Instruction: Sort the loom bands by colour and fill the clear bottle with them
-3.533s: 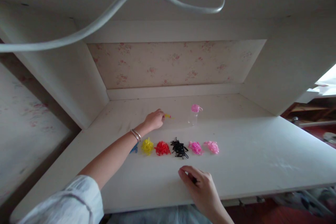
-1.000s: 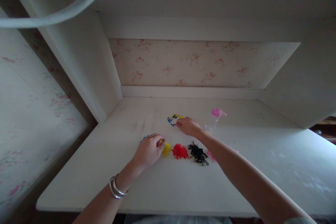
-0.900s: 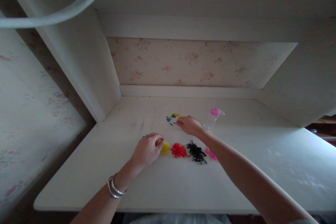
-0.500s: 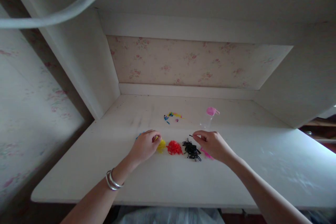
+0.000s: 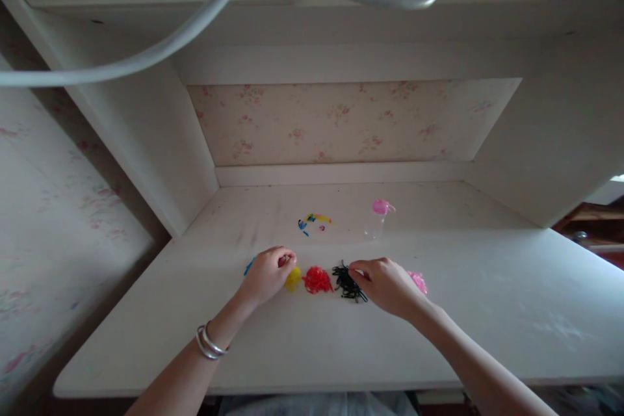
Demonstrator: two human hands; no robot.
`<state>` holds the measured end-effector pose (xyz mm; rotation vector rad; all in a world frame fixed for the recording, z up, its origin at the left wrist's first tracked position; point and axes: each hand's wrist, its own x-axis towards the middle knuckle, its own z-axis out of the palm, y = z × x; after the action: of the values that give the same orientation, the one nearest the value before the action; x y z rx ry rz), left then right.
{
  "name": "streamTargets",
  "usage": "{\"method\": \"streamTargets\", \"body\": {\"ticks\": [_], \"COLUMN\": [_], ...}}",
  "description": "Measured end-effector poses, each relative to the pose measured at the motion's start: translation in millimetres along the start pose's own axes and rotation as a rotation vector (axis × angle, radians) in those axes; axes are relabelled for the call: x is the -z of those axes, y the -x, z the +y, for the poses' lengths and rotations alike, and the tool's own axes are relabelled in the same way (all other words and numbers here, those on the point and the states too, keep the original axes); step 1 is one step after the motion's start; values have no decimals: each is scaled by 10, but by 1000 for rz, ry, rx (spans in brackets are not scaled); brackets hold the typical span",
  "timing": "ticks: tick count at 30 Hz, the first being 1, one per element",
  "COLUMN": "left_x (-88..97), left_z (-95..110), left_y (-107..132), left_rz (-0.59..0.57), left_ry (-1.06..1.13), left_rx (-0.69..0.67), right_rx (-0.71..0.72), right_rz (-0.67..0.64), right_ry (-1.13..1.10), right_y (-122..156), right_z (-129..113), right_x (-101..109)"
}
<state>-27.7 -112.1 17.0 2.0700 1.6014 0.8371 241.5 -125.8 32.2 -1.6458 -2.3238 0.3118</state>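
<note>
Black pile (image 5: 347, 281) at right hand (image 5: 387, 286) fingertips; left hand (image 5: 266, 273) touching yellow pile (image 5: 293, 279).

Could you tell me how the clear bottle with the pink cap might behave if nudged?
The clear bottle stands upright, narrow and apparently empty, so it is probably light and tips easily. Its pink cap sits high, adding top-heaviness. Tipped, it might roll.

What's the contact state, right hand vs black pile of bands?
Touching. In the head view the right hand has its fingertips resting in the black pile at its right edge, with no gap showing.
</note>
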Motion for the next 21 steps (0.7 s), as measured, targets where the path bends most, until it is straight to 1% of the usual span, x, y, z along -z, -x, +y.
{"method": "streamTargets", "body": {"ticks": [3, 7, 9, 12, 14, 16, 18, 21], "left_x": [-13, -97, -179, -330, -431, -520, -593, -669], "left_z": [28, 105, 154, 219, 246, 257, 252, 233], "left_y": [-89, -346, -514, -756, -885, -983, -1052, -1114], "left_rz": [-30, -99, -122, -128, -120, -114, -117, -123], "left_ry": [-49, -198, -293, -434, -480, -490, -501, -515], "left_rx": [-21, -83, -101, -57, -28, -21, -10, 11], "right_rx": [17, 45, 24, -85, -171, -227, -260, -282], "right_rz": [46, 159, 220, 298, 321, 335, 372, 408], "right_ry": [-43, -189, -311, -477, -550, -611, -671, -728], "right_y": [15, 139, 264, 513, 681, 815, 892, 908], "right_z": [-40, -99, -101, -48, 13, 68, 101, 107], "right_x": [56, 92, 29, -170, -316, -422, -468, -461]}}
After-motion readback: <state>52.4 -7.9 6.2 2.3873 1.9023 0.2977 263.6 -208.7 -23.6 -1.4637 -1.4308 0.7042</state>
